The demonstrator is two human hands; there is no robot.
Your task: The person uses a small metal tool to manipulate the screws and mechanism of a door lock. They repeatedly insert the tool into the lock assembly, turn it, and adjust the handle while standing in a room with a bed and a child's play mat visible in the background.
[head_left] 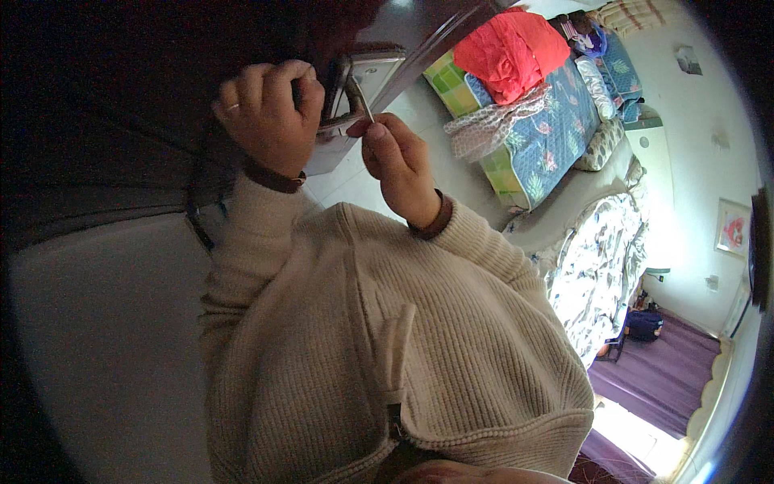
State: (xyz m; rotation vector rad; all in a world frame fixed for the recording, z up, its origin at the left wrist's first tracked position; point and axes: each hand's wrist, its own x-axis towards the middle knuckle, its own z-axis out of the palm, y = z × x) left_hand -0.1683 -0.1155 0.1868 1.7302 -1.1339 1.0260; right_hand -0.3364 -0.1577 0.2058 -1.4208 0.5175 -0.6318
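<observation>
A dark, glossy door [266, 28] carries a metal lock plate [377, 71] with a lever handle [339, 121]. My right hand [399, 165] is closed, with thumb and fingers pinching a thin silvery metal rod [364, 98], whose far end reaches up to the lock plate. I cannot make out whether the rod touches the plate or what kind of tool it is. My left hand [270, 113], with a ring on one finger, is curled closed just left of the handle, against the dark door. Whatever lies inside its fingers, if anything, is hidden.
To the right stands a bed with a blue patterned cover [536, 153] and a red bundle [512, 52] on it. Nearer is another surface draped in black-and-white patterned cloth [601, 258]. A purple curtain [661, 371] hangs at the lower right. Pale floor tiles [355, 181] show beside the door.
</observation>
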